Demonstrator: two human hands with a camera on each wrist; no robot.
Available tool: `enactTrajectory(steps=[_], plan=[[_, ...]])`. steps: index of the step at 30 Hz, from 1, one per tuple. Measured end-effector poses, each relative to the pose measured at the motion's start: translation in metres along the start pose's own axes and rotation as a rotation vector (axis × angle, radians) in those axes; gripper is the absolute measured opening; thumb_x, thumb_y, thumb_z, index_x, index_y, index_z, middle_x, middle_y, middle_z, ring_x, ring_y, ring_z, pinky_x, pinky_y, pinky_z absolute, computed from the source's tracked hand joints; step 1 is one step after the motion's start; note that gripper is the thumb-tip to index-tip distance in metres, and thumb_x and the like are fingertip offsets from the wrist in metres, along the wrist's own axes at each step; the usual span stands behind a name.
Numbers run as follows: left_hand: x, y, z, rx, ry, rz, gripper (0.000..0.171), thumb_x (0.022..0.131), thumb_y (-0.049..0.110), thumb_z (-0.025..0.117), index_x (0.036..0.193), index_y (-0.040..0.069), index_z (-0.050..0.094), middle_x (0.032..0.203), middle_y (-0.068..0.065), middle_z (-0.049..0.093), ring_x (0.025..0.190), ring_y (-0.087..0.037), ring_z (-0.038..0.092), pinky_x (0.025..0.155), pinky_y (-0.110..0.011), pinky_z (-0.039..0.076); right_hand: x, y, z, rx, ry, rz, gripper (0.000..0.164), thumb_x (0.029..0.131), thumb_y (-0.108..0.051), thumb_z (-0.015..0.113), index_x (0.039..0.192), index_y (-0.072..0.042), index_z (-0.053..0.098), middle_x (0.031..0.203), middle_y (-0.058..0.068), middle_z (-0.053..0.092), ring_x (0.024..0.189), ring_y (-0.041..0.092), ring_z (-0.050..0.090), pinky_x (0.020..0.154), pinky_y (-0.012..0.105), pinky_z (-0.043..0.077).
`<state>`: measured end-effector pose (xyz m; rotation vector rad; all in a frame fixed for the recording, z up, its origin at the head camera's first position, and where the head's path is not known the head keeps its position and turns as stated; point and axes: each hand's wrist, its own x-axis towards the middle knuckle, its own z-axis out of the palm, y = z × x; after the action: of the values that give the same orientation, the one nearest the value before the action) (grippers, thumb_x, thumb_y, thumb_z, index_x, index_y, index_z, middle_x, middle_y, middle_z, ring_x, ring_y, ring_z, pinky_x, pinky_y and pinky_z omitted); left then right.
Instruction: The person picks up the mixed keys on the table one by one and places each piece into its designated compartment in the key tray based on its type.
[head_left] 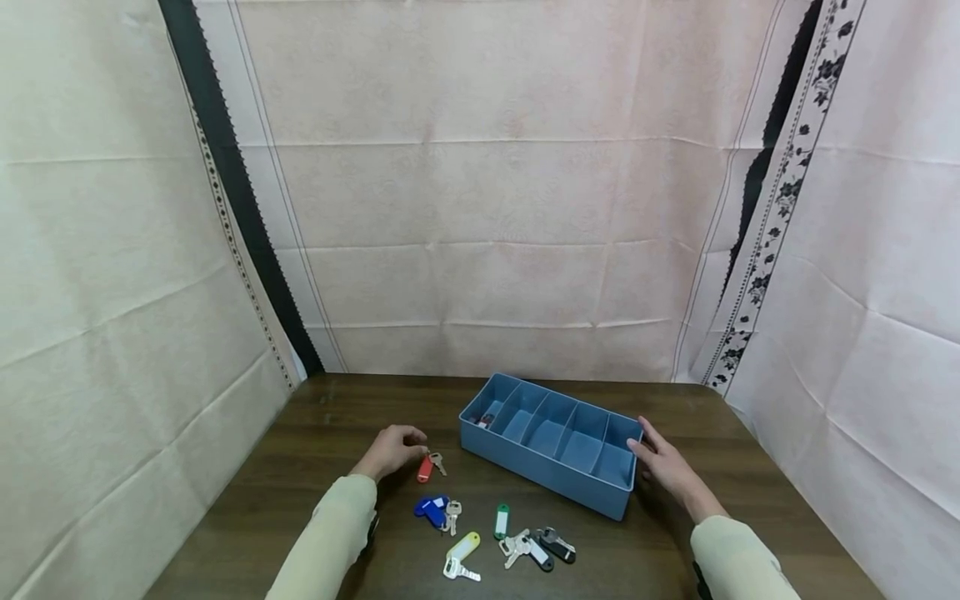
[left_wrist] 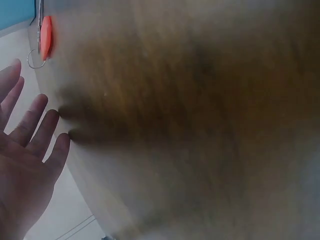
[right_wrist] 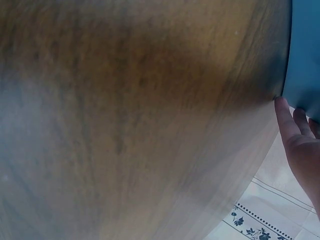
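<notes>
My left hand (head_left: 395, 451) hovers low at the left, its fingers loosely bent beside a red key tag (head_left: 425, 469) with a silver key (head_left: 437, 462). In the left wrist view its fingers are spread, apart from the red tag (left_wrist: 46, 37). A blue divided box (head_left: 551, 481) stands at an angle on the table. At its right end my right hand (head_left: 667, 468) holds the end wall, thumb over the rim. The right wrist view has the other fingers (right_wrist: 286, 120) against the outside. Small reddish items (head_left: 485, 421) lie in the box's leftmost compartment.
In front of the box lie blue key tags (head_left: 432, 510) with keys, a yellow tag (head_left: 463, 547) with a key, a green tag (head_left: 502, 521) and black tags (head_left: 557, 546). Pale cloth (head_left: 480, 208) hangs behind the brown wooden table (head_left: 360, 400) and at both sides.
</notes>
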<state>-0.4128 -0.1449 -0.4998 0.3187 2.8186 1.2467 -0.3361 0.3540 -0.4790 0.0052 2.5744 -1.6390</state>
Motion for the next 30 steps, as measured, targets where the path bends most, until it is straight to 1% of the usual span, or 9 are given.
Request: enactTrajectory(steps=[4, 13, 21, 30], plan=[[0.0, -0.001, 0.002, 0.0, 0.003, -0.009, 0.023, 0.089, 0.014, 0.074, 0.112, 0.009, 0.072, 0.112, -0.007, 0.065, 0.107, -0.026, 0.057, 0.095, -0.051, 0.045, 0.0, -0.001, 0.0, 0.004, 0.004, 0.003, 0.072, 0.107, -0.037, 0.043, 0.16, -0.018, -0.001, 0.16, 0.03, 0.002, 0.143, 0.051, 0.016, 0.105, 0.061, 0.034], [0.004, -0.005, 0.008, 0.032, -0.004, 0.005, 0.016, 0.09, 0.012, 0.074, 0.105, 0.011, 0.074, 0.11, -0.006, 0.065, 0.105, -0.026, 0.057, 0.095, -0.051, 0.045, -0.001, -0.002, 0.0, 0.005, -0.001, 0.0, 0.073, 0.107, -0.037, 0.044, 0.16, -0.018, -0.002, 0.159, 0.031, 0.001, 0.142, 0.052, 0.016, 0.105, 0.062, 0.034], [0.006, -0.006, 0.01, 0.085, 0.009, 0.036, 0.007, 0.089, 0.011, 0.074, 0.095, 0.014, 0.075, 0.106, -0.005, 0.064, 0.103, -0.026, 0.057, 0.094, -0.051, 0.044, -0.001, -0.001, 0.001, 0.002, 0.003, 0.006, 0.071, 0.107, -0.035, 0.042, 0.16, -0.018, -0.001, 0.16, 0.031, 0.002, 0.142, 0.052, 0.017, 0.105, 0.061, 0.033], [0.006, -0.006, 0.011, 0.113, 0.012, 0.049, 0.004, 0.089, 0.012, 0.074, 0.091, 0.015, 0.075, 0.102, -0.003, 0.063, 0.1, -0.024, 0.056, 0.092, -0.05, 0.045, -0.001, -0.002, 0.0, 0.005, 0.003, 0.001, 0.073, 0.106, -0.039, 0.043, 0.16, -0.017, -0.001, 0.16, 0.031, 0.001, 0.142, 0.052, 0.017, 0.105, 0.061, 0.033]])
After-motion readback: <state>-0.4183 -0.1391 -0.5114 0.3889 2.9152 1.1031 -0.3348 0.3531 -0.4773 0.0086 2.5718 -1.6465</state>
